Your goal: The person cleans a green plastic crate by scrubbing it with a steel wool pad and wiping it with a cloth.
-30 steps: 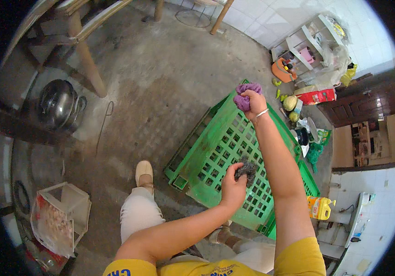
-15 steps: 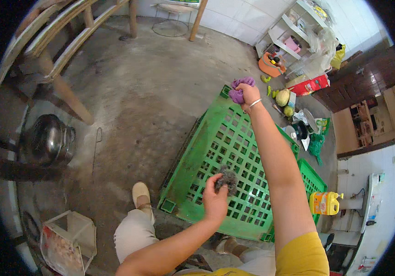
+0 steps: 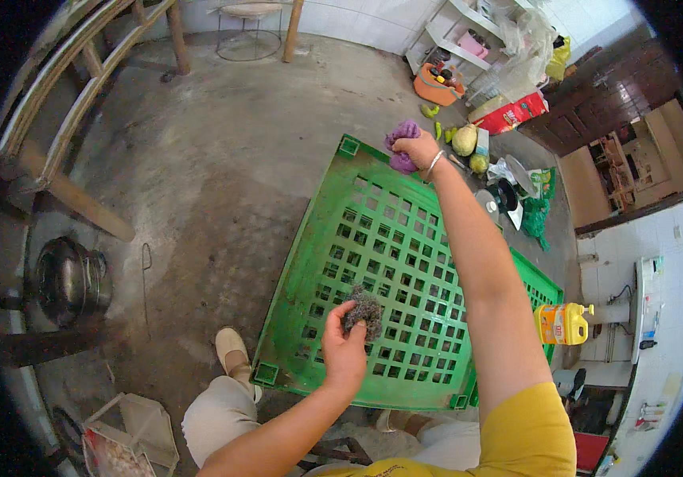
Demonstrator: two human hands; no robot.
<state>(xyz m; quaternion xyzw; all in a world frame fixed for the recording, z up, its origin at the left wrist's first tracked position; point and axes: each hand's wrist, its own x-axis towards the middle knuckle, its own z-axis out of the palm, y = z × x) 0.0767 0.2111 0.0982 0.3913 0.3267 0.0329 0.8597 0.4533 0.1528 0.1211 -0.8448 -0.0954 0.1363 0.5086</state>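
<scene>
Concrete floor fills the frame's left; center, our left hand [image 3: 344, 350] presses steel wool [image 3: 364, 308] on the green crate [image 3: 393, 246], right hand [image 3: 417, 147] clutching a purple cloth [image 3: 401, 143] at its top corner. We'd scrub firmly along the slats.

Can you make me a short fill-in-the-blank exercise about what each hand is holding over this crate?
1. The left hand holds a grey ____ pad.
2. The right hand grips a ____ cloth.
3. Both hands are over a ____ plastic crate.

Missing words: scouring; purple; green
</scene>
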